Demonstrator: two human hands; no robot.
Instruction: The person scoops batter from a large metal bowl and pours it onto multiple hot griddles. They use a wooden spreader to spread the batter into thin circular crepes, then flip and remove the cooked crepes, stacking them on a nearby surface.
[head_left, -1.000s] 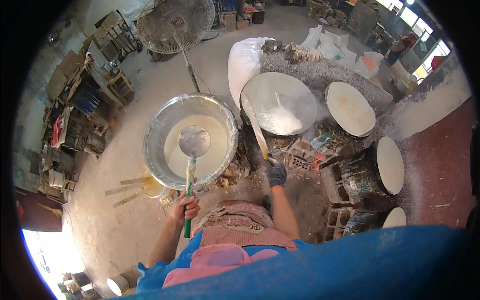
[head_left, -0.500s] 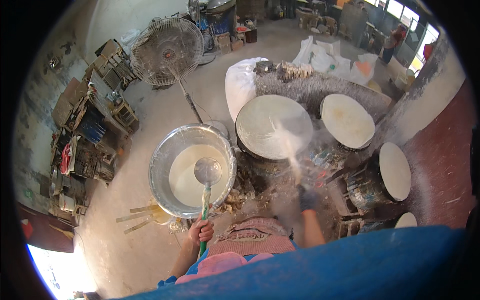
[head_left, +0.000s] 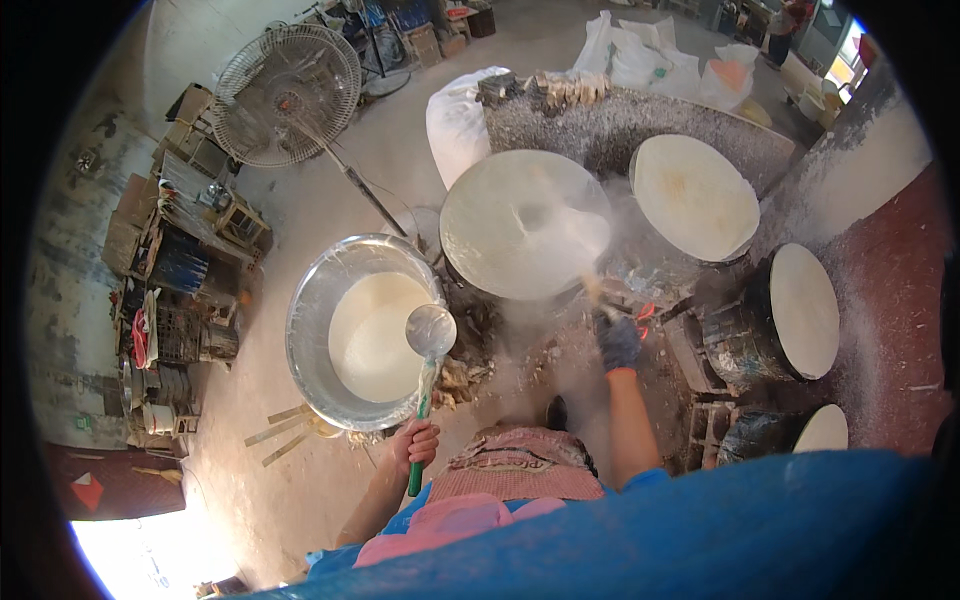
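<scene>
My left hand (head_left: 416, 444) is closed round the green handle of a ladle (head_left: 431, 330). The ladle's round metal bowl is held above the right rim of a big metal basin (head_left: 304, 385), which holds creamy white batter (head_left: 375, 330). In a dark glove, my right hand (head_left: 618, 341) grips a wooden-handled brush (head_left: 592, 290). The brush's pale, blurred head lies over the right side of a large round griddle (head_left: 490, 220). A thin white layer covers the griddle, and steam hangs over it.
Other round white-coated griddles stand to the right: one (head_left: 695, 195) behind, one (head_left: 803, 312) at the side, one (head_left: 823, 430) nearer. A pedestal fan (head_left: 287, 97) and a white sack (head_left: 460, 130) stand beyond. Wooden sticks (head_left: 280, 427) poke out beside the basin.
The ladle has moved from over the batter towards the basin's right rim. My right hand has moved up a little, and the brush head has shifted on the griddle. The view has shifted.
</scene>
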